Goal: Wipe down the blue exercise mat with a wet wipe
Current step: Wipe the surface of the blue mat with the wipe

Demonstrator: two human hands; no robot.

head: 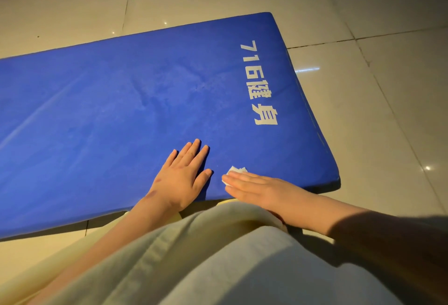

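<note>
Head view, looking down at the blue exercise mat (121, 101), which lies flat on the tiled floor (375, 110). The mat's right end and both right corners are in view; its left part runs out past the picture's edge. White lettering (258, 81), reading "716" followed by two characters, runs along the right end of the mat.

The left hand (180, 178) rests palm down on the mat close to its near edge, fingers straight and slightly spread, the thumb held out to the side; it holds nothing. The right hand (257, 187) lies palm down just beside it, nearer the mat's near right corner, with its fingers straight, close together and pointing towards the left hand. Beneath these fingers is the wet wipe (236, 170), a small, folded white piece pressed flat against the mat (only its far edge and a sliver by the fingertips show past the fingers). The two hands are near each other but do not touch.

The mat's surface bears faint paler smears and a long diagonal streak towards the left. A pale garment (218, 256) on the person's body fills the lower foreground and overlaps the mat's near edge between the forearms.
</note>
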